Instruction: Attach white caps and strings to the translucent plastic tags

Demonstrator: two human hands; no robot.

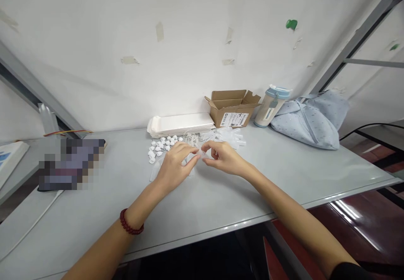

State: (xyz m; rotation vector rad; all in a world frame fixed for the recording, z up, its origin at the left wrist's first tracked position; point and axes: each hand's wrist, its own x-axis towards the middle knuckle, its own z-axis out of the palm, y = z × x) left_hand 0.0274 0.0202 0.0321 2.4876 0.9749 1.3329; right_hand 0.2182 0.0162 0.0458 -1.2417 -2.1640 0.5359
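Observation:
My left hand (177, 162) and my right hand (222, 157) meet above the grey table, thumbs and forefingers pinched from both sides on a small clear plastic piece (202, 154). Its exact kind is too small to make out. Behind my left hand lie several small white caps (161, 144) in a loose group. Clear plastic pieces (232, 135) are heaped behind my right hand, with a tangle of thin white cord (191, 137) beside them. More flat clear plastic (155, 170) lies partly hidden under my left hand.
Against the wall stand a stack of long white trays (183, 122), an open cardboard box (233, 108), a tumbler with a blue lid (272, 106) and a light blue fabric bag (307, 122). A blurred-out phone-like object (72, 164) with a white cable (34, 225) is at left.

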